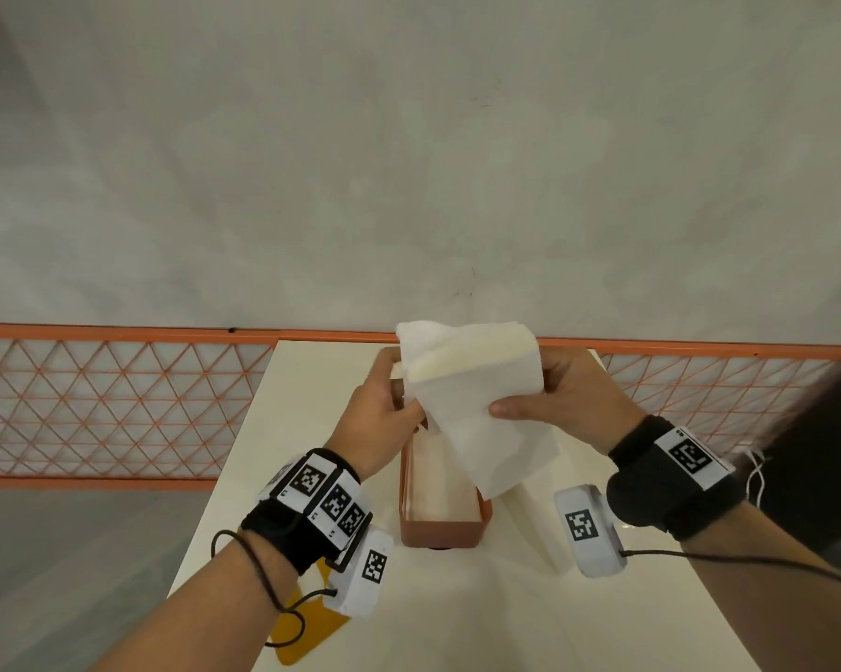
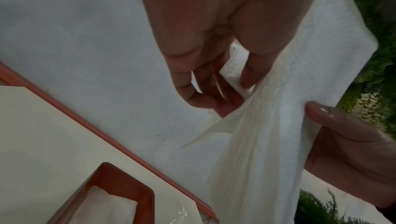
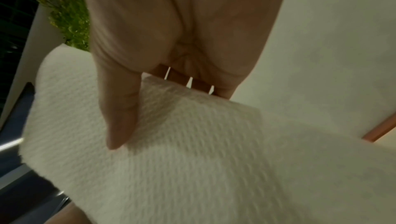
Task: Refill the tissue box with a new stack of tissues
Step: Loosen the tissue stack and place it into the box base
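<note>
Tissues (image 1: 472, 380), one white stack with a loose outer sheet hanging from it, are held up in the air between two hands, directly above the far end of the tissue box (image 1: 440, 509). The left hand (image 1: 382, 409) is curled round the stack's left edge, its fingers (image 2: 250, 73) and thumb pinching the folded paper, as is seen in the left wrist view. The right hand (image 1: 564, 395) is closed on the stack's right side, with the thumb (image 3: 120, 122) laid flat across the embossed top sheet and the other fingers tucked behind. One corner of the loose sheet is draped down over the right rim of the box.

One tissue box is seen, a reddish-brown open tray standing on the cream table (image 1: 627, 623), with some white tissue lying inside it. Two black wristbands are worn, one on each forearm, each bearing square black-and-white markers and a white camera block. One yellow object (image 1: 302, 628) is partly hidden under the left forearm at the table's left edge. Beyond the table, one orange lattice railing (image 1: 118, 405) is stretched across a grey floor. Green foliage (image 2: 370, 58) is caught at the edge of both wrist views.
</note>
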Available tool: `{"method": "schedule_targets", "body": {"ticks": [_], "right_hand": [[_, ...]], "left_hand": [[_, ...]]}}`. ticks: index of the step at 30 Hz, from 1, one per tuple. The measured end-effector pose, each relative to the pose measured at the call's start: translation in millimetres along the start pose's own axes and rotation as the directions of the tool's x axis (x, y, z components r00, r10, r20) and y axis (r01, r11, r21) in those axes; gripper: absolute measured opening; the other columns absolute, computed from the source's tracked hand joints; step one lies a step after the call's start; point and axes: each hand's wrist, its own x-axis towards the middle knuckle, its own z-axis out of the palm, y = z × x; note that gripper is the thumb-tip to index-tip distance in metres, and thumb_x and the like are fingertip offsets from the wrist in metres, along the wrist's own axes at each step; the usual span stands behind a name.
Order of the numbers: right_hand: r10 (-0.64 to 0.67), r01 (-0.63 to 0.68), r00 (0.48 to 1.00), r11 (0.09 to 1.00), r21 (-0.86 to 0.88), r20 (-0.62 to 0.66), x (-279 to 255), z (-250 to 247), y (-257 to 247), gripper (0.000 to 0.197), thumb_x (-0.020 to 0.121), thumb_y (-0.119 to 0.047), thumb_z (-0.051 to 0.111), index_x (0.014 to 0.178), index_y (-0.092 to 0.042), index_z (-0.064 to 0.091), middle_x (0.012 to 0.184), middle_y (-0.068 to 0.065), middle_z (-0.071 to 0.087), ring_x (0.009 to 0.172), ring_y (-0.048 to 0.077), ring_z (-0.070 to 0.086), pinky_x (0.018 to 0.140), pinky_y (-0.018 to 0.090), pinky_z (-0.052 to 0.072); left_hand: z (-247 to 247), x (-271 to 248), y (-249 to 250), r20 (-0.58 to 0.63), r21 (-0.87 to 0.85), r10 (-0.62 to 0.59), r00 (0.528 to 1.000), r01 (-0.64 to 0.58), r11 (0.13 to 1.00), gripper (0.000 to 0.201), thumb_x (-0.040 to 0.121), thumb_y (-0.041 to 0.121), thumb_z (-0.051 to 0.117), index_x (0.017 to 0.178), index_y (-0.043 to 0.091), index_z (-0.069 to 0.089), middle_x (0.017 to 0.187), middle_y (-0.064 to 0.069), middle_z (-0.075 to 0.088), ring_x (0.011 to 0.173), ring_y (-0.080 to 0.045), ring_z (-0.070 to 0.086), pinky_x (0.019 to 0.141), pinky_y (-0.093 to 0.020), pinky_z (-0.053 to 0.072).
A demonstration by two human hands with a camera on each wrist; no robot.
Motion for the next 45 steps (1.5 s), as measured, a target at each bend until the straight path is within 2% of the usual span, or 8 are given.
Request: {"method": "schedule_targets", "body": {"ticks": [5, 10, 15, 20, 29, 35, 40, 45], "right_hand": [[0.009, -0.009, 1.000, 1.000, -0.007, 0.004, -4.2, -7.3, 0.0, 0.036, 0.072, -0.010, 0.083, 0.106, -0.023, 0.076, 0.107, -0.004, 0.077, 0.101, 0.017, 0.071, 0.092, 0.047, 0.056], [-0.017, 0.019, 1.000, 0.990, 0.143, -0.015, -8.7, -10.9, 2.9, 0.040, 0.068, -0.007, 0.080, 0.104, -0.022, 0.073, 0.106, -0.002, 0.077, 0.100, 0.018, 0.073, 0.088, 0.038, 0.059], [-0.021, 0.060, 0.994, 0.919, 0.389, -0.106, -3.4, -8.8, 4.5, 0.038, 0.067, -0.014, 0.078, 0.105, -0.018, 0.075, 0.113, 0.008, 0.075, 0.104, 0.028, 0.071, 0.086, 0.041, 0.059], [0.033, 0.034, 0.992, 0.853, 0.522, -0.118, 1.5, -7.3, -2.4, 0.032, 0.076, -0.007, 0.066, 0.108, -0.013, 0.067, 0.110, 0.002, 0.075, 0.100, 0.023, 0.072, 0.082, 0.039, 0.061], [0.117, -0.053, 0.991, 0.796, 0.603, -0.067, 0.7, -7.4, -1.8, 0.037, 0.081, -0.010, 0.063, 0.118, -0.010, 0.064, 0.119, 0.007, 0.072, 0.107, 0.024, 0.070, 0.089, 0.038, 0.058], [0.125, -0.082, 0.992, 0.783, 0.617, -0.026, -0.4, 2.7, -2.6, 0.035, 0.086, -0.009, 0.060, 0.121, -0.012, 0.063, 0.122, 0.007, 0.070, 0.109, 0.023, 0.069, 0.092, 0.037, 0.057], [0.133, -0.067, 0.990, 0.760, 0.646, -0.053, 3.7, 7.2, -2.0, 0.040, 0.090, -0.010, 0.060, 0.130, -0.011, 0.059, 0.129, 0.008, 0.067, 0.116, 0.025, 0.065, 0.097, 0.039, 0.054], [0.107, -0.035, 0.990, 0.810, 0.586, -0.088, 8.8, 12.8, -3.1, 0.041, 0.089, -0.011, 0.062, 0.130, -0.016, 0.056, 0.127, 0.007, 0.067, 0.117, 0.029, 0.064, 0.093, 0.044, 0.056]], "left_hand": [[-3.3, -1.9, -1.5, -0.164, 0.252, 0.225, 0.960, -0.180, 0.951, 0.088, 0.070, 0.028, 0.083, 0.132, 0.048, 0.025, 0.134, 0.013, 0.029, 0.120, -0.012, 0.044, 0.096, -0.030, 0.042], [-6.3, 0.8, 3.9, -0.014, 0.476, 0.322, 0.947, -0.277, 0.835, 0.027, 0.080, 0.037, 0.069, 0.107, 0.037, 0.069, 0.145, 0.021, 0.030, 0.139, -0.007, 0.020, 0.107, -0.042, 0.016], [-0.2, -6.3, 16.9, 0.170, -0.236, 0.139, 0.976, -0.097, 0.967, 0.027, 0.098, 0.034, 0.046, 0.111, 0.027, 0.068, 0.114, 0.018, 0.071, 0.113, 0.001, 0.062, 0.094, -0.015, 0.046], [5.6, -2.6, 16.2, 0.193, -0.060, 0.051, 0.980, -0.040, 0.997, 0.031, 0.088, 0.033, 0.066, 0.118, 0.028, 0.065, 0.114, 0.011, 0.072, 0.106, -0.003, 0.067, 0.091, -0.025, 0.054], [11.4, 2.4, 15.7, 0.091, -0.111, 0.006, 0.996, 0.004, 0.994, 0.027, 0.101, 0.023, 0.046, 0.122, 0.021, 0.063, 0.117, 0.004, 0.071, 0.107, -0.015, 0.067, 0.098, -0.041, 0.052], [22.9, -0.1, 25.3, 0.126, -0.228, -0.010, 0.992, 0.039, 0.973, 0.039, 0.104, 0.019, 0.036, 0.139, 0.029, 0.048, 0.132, 0.007, 0.062, 0.120, -0.011, 0.059, 0.098, -0.029, 0.047], [28.6, -4.5, 29.5, 0.192, -0.446, -0.075, 0.979, 0.155, 0.882, 0.037, 0.104, 0.039, 0.033, 0.133, 0.032, 0.055, 0.132, 0.005, 0.064, 0.125, -0.015, 0.058, 0.110, -0.045, 0.041], [31.1, -5.6, 23.6, 0.247, -0.369, -0.008, 0.969, 0.102, 0.924, 0.065, 0.086, 0.014, 0.070, 0.137, 0.040, 0.040, 0.133, 0.003, 0.061, 0.123, -0.019, 0.059, 0.101, -0.050, 0.050]]}}
